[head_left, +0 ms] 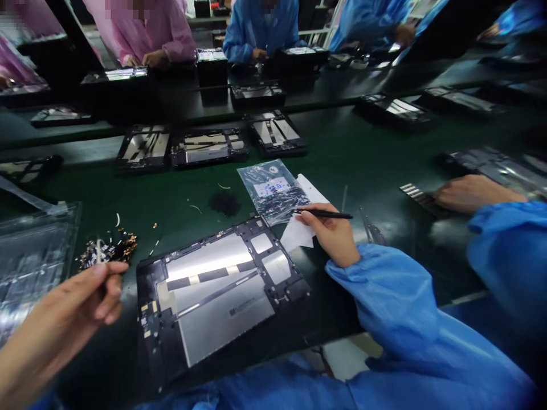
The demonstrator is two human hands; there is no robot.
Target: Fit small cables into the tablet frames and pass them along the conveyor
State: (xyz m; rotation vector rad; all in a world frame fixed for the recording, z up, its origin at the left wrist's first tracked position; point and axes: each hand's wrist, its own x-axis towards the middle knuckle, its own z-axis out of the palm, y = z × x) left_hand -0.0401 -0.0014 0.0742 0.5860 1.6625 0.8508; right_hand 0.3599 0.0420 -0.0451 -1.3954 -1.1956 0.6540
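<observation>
My left hand [81, 299] is closed at the left, thumb and forefinger pinching a small pale strip [99, 249] upright. Behind it lies a pile of small flex parts [123, 246] with gold and black bits. My right hand [335, 234] grips slim black tweezers [329, 214], their tip pointing left over a clear plastic bag [273, 191] of small dark parts. White paper [297, 234] lies partly under that bag and hand. Between my hands, an opened tablet [222, 290] shows its silver inside, black frame and a ribbon cable running across.
A co-worker's hand [474, 193] in a blue sleeve is at the right, by a striped metallic piece [412, 193]. Clear plastic trays [34, 256] stand at left. More opened tablets [209, 147] line the green bench's far side. Dark scraps [225, 203] lie behind my tablet.
</observation>
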